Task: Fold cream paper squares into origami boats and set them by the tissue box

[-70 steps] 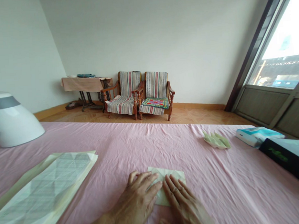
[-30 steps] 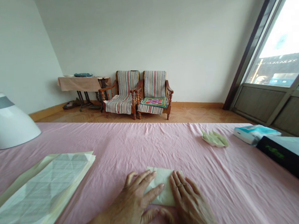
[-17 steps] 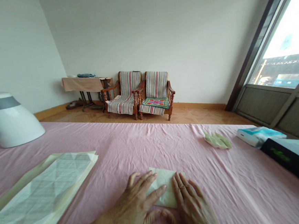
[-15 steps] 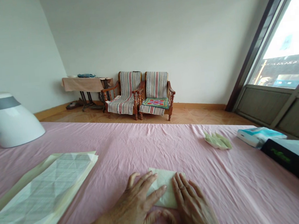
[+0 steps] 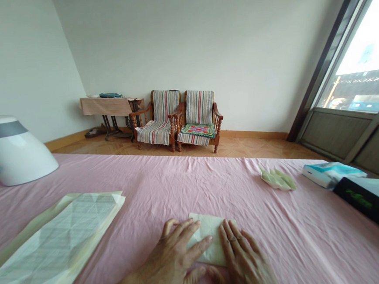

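Observation:
A small folded square of pale paper (image 5: pixel 209 236) lies flat on the pink cloth in front of me. My left hand (image 5: pixel 176 252) rests over its left side, fingers spread, with the fingertips on the paper. Along its right edge my right hand (image 5: pixel 242 253) presses down with straight fingers laid flat. Both thumbs come near each other just below the sheet. The hands cover the paper's left and right edges. To the left lies a stack of creased sheets (image 5: pixel 62 239). A folded greenish paper shape (image 5: pixel 278 179) sits at the back right.
The pink tablecloth (image 5: pixel 153 184) is wrinkled. A white and grey jug (image 5: pixel 22 150) stands at the back left. On the right are a blue and white packet (image 5: pixel 334 172) and a black box (image 5: pixel 361 200). Two wooden armchairs (image 5: pixel 195 115) stand beyond the table.
The whole view has shifted very slightly. Both hands keep the same place on the paper.

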A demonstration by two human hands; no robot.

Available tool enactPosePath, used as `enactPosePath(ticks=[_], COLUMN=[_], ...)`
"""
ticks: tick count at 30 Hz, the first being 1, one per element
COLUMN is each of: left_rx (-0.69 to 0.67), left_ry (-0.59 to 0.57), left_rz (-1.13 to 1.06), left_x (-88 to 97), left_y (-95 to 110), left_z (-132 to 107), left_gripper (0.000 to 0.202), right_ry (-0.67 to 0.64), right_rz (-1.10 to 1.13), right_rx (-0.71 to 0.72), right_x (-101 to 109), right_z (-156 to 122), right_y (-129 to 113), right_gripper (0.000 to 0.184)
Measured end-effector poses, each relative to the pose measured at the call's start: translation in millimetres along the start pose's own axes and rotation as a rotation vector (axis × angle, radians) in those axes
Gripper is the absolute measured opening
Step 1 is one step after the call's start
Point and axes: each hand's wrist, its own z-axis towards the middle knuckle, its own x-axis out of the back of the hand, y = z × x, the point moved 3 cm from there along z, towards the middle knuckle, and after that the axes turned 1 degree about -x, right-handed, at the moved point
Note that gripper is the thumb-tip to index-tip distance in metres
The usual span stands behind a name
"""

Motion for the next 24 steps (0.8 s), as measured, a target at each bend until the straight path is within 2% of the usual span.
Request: enactPosePath(ticks=[4, 8, 12, 14, 18, 21, 24], left_rx=[0.005, 0.019, 0.025, 0.025, 0.036, 0.056, 0.070], left_ry=[-0.021, -0.065, -0.077, -0.072, -0.096, -0.121, -0.125], left_rz=[-0.004, -0.001, -0.010, -0.020, -0.032, -0.042, -0.053], left_x=[2.9, 4.1, 4.0, 4.1, 3.8, 3.3, 3.0], left_y=[0.5, 0.7, 0.4, 0.3, -0.3, -0.6, -0.2], left_z=[0.3, 0.3, -0.2, -0.3, 1.2, 2.5, 2.2], left_gripper=[0.048, 0.048, 0.048, 0.048, 0.049, 0.049, 0.050], right_ry=[0.015, 0.037, 0.120, 0.156, 0.147, 0.158, 0.161], right_rz=[-0.015, -0.041, -0.117, -0.127, -0.127, -0.162, -0.239], right_rx=[0.029, 0.095, 0.143, 0.101, 0.059, 0.079, 0.173], right_x=[-3.0, -3.0, -4.2, -7.6, -14.8, -12.3, -4.5], right_z=[-1.0, 1.7, 3.9, 3.1, -0.2, -1.2, 0.5], right_y=[3.7, 9.0, 6.9, 4.6, 1.4, 4.2, 7.4], right_gripper=[0.081, 0.094, 0.101, 0.099, 0.096, 0.095, 0.082])
